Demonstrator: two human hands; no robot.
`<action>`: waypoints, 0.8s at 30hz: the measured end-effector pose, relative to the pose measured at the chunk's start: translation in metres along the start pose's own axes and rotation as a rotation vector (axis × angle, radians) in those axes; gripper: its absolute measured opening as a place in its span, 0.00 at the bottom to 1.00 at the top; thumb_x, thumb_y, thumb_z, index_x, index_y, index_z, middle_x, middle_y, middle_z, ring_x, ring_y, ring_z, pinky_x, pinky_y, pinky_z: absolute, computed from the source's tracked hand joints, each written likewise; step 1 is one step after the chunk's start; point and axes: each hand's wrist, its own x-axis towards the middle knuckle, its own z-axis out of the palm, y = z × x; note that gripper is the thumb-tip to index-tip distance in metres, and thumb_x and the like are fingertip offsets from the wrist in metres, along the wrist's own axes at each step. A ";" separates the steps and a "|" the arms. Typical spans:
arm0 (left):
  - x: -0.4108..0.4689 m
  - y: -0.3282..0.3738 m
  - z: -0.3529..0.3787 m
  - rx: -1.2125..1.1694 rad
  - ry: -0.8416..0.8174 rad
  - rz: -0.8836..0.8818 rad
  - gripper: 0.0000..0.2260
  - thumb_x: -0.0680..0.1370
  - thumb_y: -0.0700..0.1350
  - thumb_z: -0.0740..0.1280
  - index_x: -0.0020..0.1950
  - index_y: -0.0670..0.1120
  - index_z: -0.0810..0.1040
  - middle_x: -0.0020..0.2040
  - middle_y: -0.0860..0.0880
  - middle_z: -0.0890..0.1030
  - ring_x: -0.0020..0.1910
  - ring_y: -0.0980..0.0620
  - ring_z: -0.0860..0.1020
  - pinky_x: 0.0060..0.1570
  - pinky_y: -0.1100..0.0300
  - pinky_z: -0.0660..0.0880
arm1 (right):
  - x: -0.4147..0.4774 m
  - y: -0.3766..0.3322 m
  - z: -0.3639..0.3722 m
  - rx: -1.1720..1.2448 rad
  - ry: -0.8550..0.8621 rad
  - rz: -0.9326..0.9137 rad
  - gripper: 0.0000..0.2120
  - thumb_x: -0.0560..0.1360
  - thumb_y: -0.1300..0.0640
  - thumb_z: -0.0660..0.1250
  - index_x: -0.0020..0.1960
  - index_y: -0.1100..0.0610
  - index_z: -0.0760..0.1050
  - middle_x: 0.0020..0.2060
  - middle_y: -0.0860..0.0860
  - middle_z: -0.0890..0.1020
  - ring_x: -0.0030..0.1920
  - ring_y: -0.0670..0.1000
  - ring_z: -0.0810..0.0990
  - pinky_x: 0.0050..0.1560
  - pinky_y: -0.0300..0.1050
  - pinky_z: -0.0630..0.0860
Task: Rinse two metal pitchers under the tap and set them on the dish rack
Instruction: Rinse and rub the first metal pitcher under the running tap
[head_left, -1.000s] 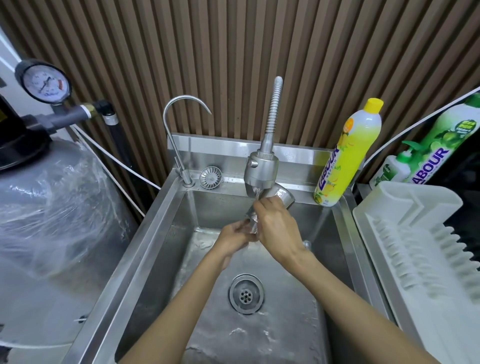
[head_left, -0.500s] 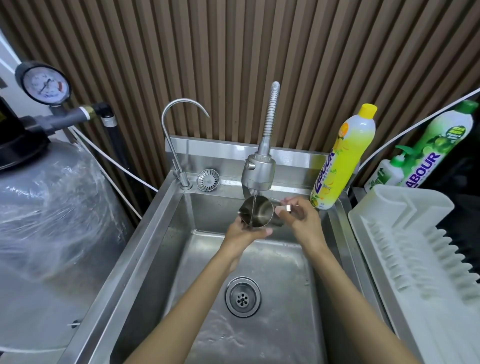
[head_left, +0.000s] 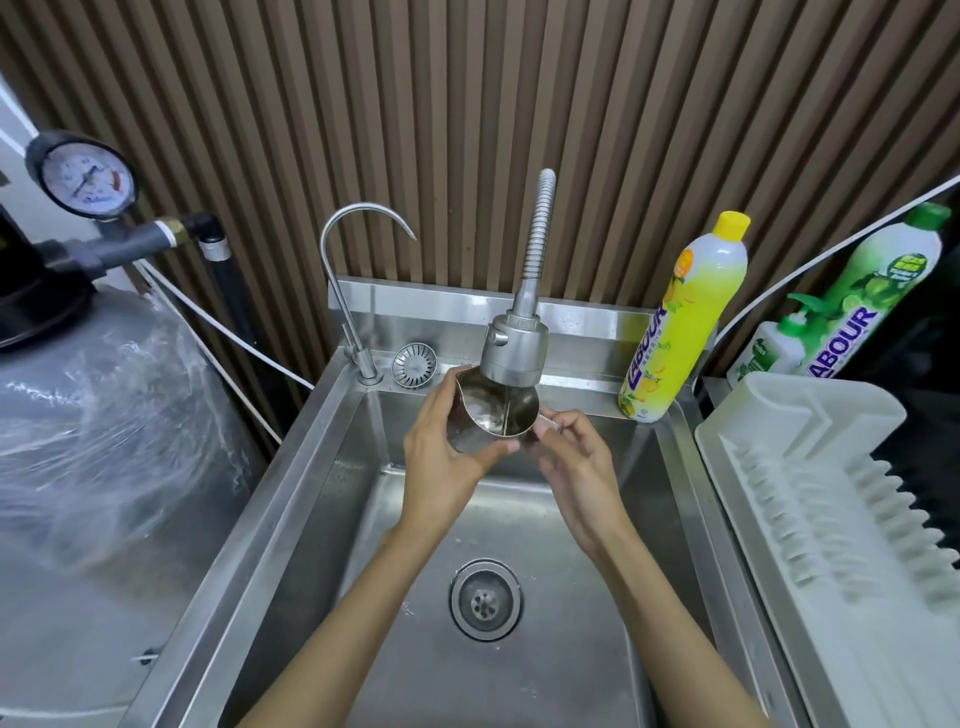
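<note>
A small metal pitcher (head_left: 491, 413) is held upright right under the spray head of the flexible tap (head_left: 514, 348), and a thin stream of water runs into its open mouth. My left hand (head_left: 441, 457) wraps around the pitcher's body from the left and below. My right hand (head_left: 574, 460) pinches the pitcher's handle on its right side. The white dish rack (head_left: 831, 519) stands to the right of the sink with nothing on it. I see only this one pitcher.
The steel sink (head_left: 291, 493) has a drain (head_left: 485, 600) at its middle. A gooseneck tap (head_left: 353, 291) and a strainer (head_left: 414, 364) sit at the back left. A yellow detergent bottle (head_left: 680, 322) and a green one (head_left: 862, 291) stand at the back right. A wrapped tank (head_left: 104, 441) is left.
The pitcher has been turned from tilted under my right hand to upright with its mouth under the stream. My right hand has shifted from on top of it to its handle.
</note>
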 end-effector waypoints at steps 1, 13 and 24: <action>0.001 0.001 -0.003 0.047 0.020 0.025 0.38 0.60 0.47 0.80 0.67 0.46 0.70 0.59 0.54 0.76 0.56 0.64 0.72 0.55 0.81 0.63 | 0.000 -0.001 0.001 -0.015 0.020 0.004 0.08 0.70 0.62 0.68 0.37 0.58 0.68 0.49 0.55 0.81 0.49 0.53 0.81 0.54 0.45 0.77; -0.013 0.010 -0.001 0.268 -0.086 -0.233 0.22 0.60 0.66 0.74 0.47 0.55 0.82 0.38 0.57 0.83 0.41 0.62 0.79 0.41 0.70 0.72 | -0.013 -0.039 -0.008 -0.517 0.257 0.224 0.09 0.70 0.57 0.72 0.41 0.60 0.74 0.41 0.59 0.84 0.40 0.57 0.85 0.37 0.50 0.82; 0.005 0.003 0.025 -0.304 -0.141 -0.283 0.25 0.64 0.35 0.77 0.57 0.47 0.75 0.51 0.55 0.82 0.50 0.64 0.79 0.48 0.74 0.73 | -0.003 -0.054 -0.005 -0.588 0.210 -0.091 0.12 0.70 0.64 0.71 0.33 0.55 0.71 0.46 0.50 0.85 0.46 0.43 0.83 0.48 0.34 0.75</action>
